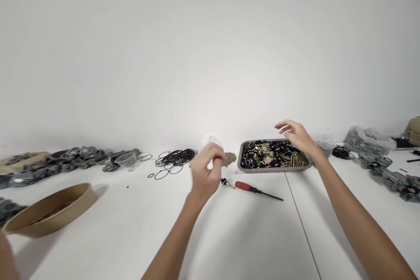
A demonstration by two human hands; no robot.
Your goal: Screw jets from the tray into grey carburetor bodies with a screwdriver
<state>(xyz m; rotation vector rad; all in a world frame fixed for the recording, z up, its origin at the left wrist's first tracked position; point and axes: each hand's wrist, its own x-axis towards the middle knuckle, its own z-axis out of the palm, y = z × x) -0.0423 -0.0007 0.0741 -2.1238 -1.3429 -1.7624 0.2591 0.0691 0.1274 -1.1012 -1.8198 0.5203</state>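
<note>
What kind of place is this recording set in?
Probably a small-parts assembly bench: a white table against a bare wall, with a metal tray of mixed small parts, a pile of black rubber rings, a red-handled screwdriver and rows of grey metal housings.

Bright, even light; blurred, warped edges.

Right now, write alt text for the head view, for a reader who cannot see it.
Two bare arms reach over a white table: the left hand is curled above a red-handled screwdriver, and the right hand hovers open over a metal tray of small parts. Black rubber rings lie farther left.
</note>
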